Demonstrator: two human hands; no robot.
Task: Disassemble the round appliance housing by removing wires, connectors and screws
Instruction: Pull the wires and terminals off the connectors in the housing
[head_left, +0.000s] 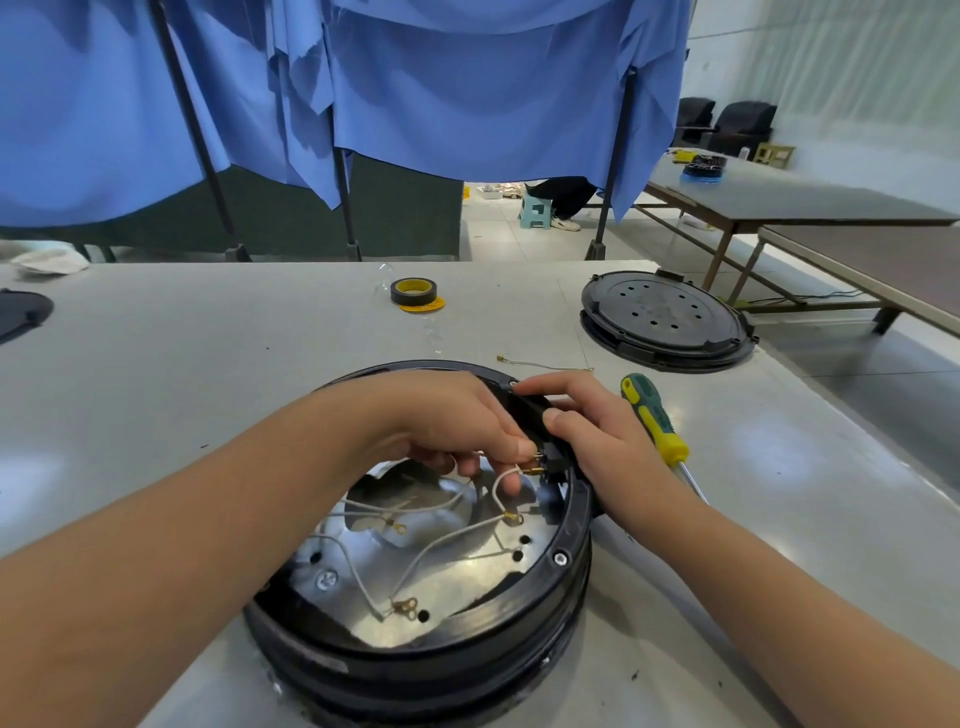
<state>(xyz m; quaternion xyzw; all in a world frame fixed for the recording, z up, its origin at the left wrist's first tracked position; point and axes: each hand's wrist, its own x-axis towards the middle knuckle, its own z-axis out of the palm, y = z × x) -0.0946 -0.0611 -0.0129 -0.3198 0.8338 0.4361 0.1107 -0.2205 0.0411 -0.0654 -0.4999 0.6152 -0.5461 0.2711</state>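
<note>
Left hand (457, 421) fingers curled, pinching a brass wire end (535, 470) at the black connector block (540, 421). Right hand (597, 431) fingers bent around the same block, thumb pressed on its top. Block stuck at the rim, at 2 o'clock on the round appliance housing (431, 660). Thin white wires (447, 540) looped over the shiny metal plate (467, 587) inside, with little brass ring ends. Silver screw (560, 558) in the rim at 4 o'clock. Housing near the front middle of the grey table (208, 364). Green and yellow screwdriver (655, 418) just beside the right hand, at 3 o'clock. Loose thin wire (545, 365) at 1 o'clock. Black round cover (665, 317) farther off at 1 o'clock. Black tape roll (414, 292) on a yellow one at 12 o'clock. Blue cloth (415, 83) hung behind the table.
</note>
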